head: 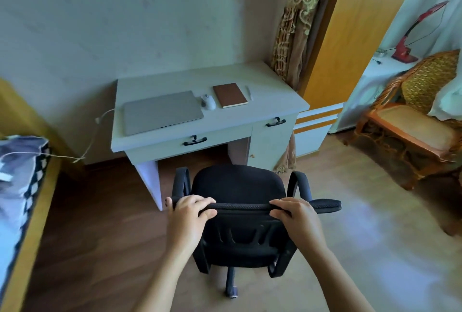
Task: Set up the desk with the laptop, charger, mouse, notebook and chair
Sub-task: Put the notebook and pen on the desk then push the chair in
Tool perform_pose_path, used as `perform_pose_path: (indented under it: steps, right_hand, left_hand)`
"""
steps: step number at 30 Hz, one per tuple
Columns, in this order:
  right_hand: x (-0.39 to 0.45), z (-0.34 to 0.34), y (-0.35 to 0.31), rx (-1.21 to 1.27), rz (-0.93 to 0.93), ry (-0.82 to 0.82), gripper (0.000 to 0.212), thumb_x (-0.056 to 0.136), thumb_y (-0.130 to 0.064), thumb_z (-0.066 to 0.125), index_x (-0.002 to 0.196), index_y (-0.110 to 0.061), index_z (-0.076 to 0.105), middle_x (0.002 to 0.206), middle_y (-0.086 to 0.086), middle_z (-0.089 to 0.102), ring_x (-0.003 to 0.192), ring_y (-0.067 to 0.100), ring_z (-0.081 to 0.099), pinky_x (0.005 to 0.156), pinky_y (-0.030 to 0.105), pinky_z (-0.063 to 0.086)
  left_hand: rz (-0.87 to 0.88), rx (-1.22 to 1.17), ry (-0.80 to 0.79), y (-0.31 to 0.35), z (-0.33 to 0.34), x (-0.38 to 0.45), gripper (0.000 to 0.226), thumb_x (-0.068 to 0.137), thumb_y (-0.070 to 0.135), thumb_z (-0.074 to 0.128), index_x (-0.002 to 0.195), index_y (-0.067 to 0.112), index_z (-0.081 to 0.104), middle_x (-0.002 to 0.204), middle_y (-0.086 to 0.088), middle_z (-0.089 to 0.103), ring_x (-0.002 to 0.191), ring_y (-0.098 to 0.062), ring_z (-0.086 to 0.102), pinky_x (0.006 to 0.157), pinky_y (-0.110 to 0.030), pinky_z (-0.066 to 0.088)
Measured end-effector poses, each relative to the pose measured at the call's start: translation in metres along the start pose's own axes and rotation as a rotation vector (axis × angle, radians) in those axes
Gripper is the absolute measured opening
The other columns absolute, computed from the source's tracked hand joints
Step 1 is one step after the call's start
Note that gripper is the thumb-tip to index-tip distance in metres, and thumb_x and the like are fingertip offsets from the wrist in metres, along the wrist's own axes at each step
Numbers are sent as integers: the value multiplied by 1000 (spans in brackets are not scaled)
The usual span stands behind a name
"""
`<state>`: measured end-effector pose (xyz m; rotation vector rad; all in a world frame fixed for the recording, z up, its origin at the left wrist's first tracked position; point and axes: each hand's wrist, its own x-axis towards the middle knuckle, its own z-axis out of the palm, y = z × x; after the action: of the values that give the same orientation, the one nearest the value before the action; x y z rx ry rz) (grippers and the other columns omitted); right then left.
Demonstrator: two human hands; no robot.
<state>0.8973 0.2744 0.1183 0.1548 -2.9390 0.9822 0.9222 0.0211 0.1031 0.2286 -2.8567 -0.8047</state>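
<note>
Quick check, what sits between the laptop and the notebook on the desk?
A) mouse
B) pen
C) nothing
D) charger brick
A: the white mouse lies on the desk just right of the closed laptop and left of the brown notebook; the pen lies right of the notebook.

Patterned brown-and-gold curtain (297,24) hangs in the corner against a yellow wooden door (355,31). Wicker armchair (415,116) at right on the wood floor (105,249). Behind it, a red desk lamp (410,44) on a white-draped surface. At left, bed edge with a checked blue-and-white cover (27,174). Pale wall (125,16) at back.
</note>
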Motion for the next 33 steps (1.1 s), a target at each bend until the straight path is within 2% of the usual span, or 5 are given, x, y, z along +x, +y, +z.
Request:
perform_pose_path:
  steps: [12,15,20,27,33]
  right_hand:
    - [60,23,-17,55,-207,-34,16,83,-24,69,98,-23,74,95,-12,72,81,-5,44,101,33,35]
    - [81,27,-21,54,-264,-53,14,83,-23,69,96,-22,73,92,-13,72,81,-10,39,90,30,37]
    - [112,35,-27,56,-300,-84,17,83,-26,69,99,-23,73,95,-9,72,86,4,44,80,26,39]
    - [145,52,-37,58,-360,-97,19,85,-27,67,103,-21,72,96,-6,71,82,2,38,89,31,39]
    - [167,60,-52,33,-370,-160,23,87,-27,66,107,-18,71,101,-2,72,97,19,58,101,38,38]
  left_hand:
    - [-136,59,144,-23,-2,11,21,78,29,75,99,31,76,96,11,68,103,-19,58,110,-59,8]
    - [-182,72,174,-25,0,22,20,77,27,77,96,30,76,94,11,67,100,-21,59,109,-60,9]
    - [-255,84,165,-27,-4,43,19,82,26,72,100,30,75,99,11,66,103,-18,55,112,-61,5]
    - [-287,51,197,-37,-12,67,18,87,27,67,103,30,75,107,11,66,109,-15,52,112,-56,0]
    - [-294,30,220,-51,-14,84,18,87,28,67,103,30,75,108,8,67,108,-18,53,112,-57,-1]
